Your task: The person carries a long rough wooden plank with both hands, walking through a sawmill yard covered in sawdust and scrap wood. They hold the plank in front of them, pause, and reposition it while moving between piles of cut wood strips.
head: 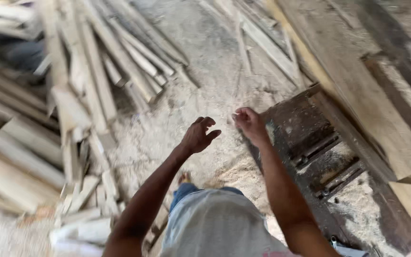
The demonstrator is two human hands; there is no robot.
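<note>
**Two empty hands raised beside a dark machine bed in a sawdust-covered workshop**

The person stands over a sawdust floor [205, 62], looking down, with both arms stretched forward. The landmark here is the dark machine bed [310, 143], a grimy metal frame with slotted rails that runs diagonally to the right of the person.

The left hand [198, 135] hangs in the air to the left of the machine bed, well apart from it. Its fingers are loosely curled and slightly spread, and they grip nothing. The right hand [249, 123] is just at the near-left corner of the machine bed, above its edge. Its fingers are curled inward with the fingertips close together; whether anything small is pinched between them cannot be told, as the picture is blurred there. The two hands are near one another but do not touch.

On the far side of the machine bed, to its right, lies a broad pale wooden plank [372, 109], running along its length. Far to the left of the machine bed, across the floor, is a loose heap of wooden offcuts [82, 95], long thin strips piled at many angles. More thin strips [267, 43] lie on the floor beyond the upper end of the machine bed.
</note>
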